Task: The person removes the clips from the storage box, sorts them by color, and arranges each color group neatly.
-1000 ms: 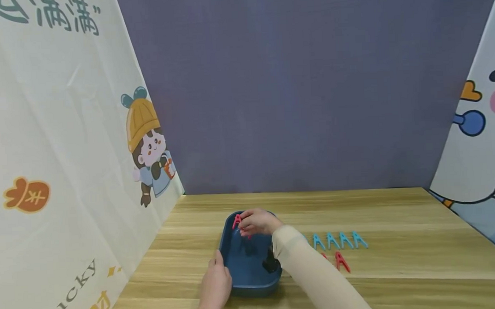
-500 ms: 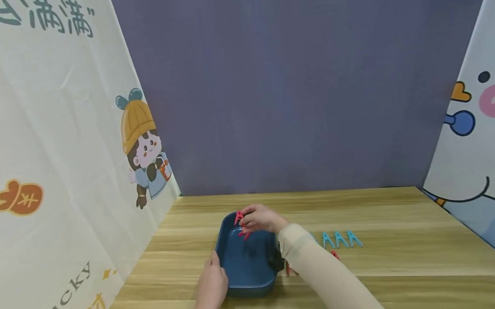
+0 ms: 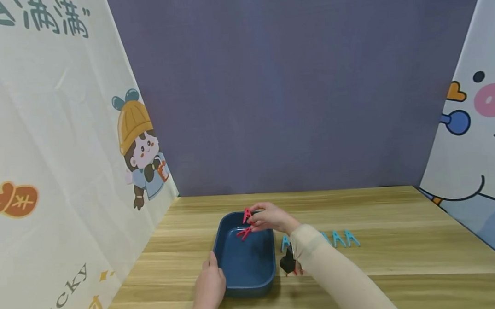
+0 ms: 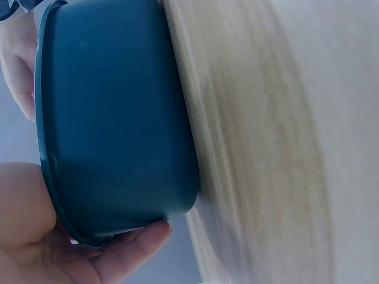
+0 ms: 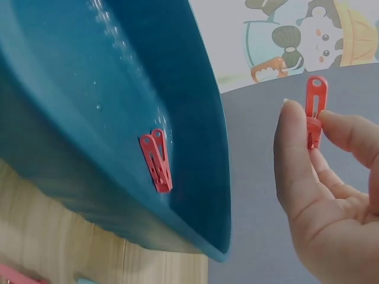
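Note:
My right hand [image 3: 272,218] pinches a red clothespin [image 5: 317,106] between thumb and finger, over the far end of a dark blue plastic tub [image 3: 246,265]. In the head view this clothespin shows just left of the fingertips. A second red clothespin [image 5: 157,163] lies on the tub's floor near its far end. My left hand [image 3: 210,280] grips the near left side of the tub. In the left wrist view its fingers [image 4: 133,251] curl under the rim and touch the outer wall.
Right of the tub, several light blue clothespins [image 3: 350,238] stand in a row on the wooden table [image 3: 384,254]. Closer in, red clothespins [image 3: 299,270] are partly hidden by the right wrist's black camera [image 3: 287,262]. A printed cloth [image 3: 72,134] borders the left side, and a grey-purple backdrop [image 3: 290,88] the back.
My right hand has shifted right over the tub with its clothespin, uncovering the one lying inside. The left hand keeps its grip. The head view has turned slightly.

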{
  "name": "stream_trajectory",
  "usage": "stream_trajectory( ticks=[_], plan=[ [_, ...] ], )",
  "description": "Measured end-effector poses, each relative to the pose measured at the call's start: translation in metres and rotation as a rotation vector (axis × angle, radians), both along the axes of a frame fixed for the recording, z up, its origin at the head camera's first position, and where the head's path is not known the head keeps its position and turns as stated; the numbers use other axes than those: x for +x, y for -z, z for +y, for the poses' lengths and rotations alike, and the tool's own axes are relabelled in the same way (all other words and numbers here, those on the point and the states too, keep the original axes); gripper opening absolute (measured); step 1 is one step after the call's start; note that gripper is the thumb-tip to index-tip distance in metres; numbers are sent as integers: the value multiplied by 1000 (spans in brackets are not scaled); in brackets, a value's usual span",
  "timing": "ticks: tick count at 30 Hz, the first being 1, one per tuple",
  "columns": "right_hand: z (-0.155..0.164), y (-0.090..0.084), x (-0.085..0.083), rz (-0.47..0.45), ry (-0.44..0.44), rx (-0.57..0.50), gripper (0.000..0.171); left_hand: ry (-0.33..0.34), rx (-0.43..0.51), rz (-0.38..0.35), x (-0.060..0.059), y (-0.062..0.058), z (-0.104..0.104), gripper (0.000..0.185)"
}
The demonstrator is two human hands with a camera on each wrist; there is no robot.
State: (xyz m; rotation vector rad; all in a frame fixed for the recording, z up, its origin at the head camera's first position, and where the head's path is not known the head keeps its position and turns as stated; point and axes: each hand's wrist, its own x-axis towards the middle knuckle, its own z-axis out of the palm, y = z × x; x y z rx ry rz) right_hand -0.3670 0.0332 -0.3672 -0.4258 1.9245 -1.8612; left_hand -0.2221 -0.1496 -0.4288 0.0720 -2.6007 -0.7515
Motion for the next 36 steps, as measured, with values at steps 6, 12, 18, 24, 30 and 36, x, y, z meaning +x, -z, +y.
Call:
stream_trajectory(
  ticks=[6,12,18,24,30,36],
  plan=[
    [12,-3,4,7,6,-3,42,-2,9,-9,-1,2,0,45],
    [26,-7,8,25,23,-13,41,1,1,-18,-1,1,-1,45],
    [40,-9,10,35,45,-21,41,4,-6,-31,-1,-1,-2,45],
    [53,-9,12,44,78,-13,40,7,-2,-32,0,-2,-1,45],
    [66,-9,12,45,97,-13,41,2,-2,-37,-1,-2,-2,45],
    [78,-12,14,56,94,-15,43,-4,-11,-49,-2,-1,-2,44]
  ],
)
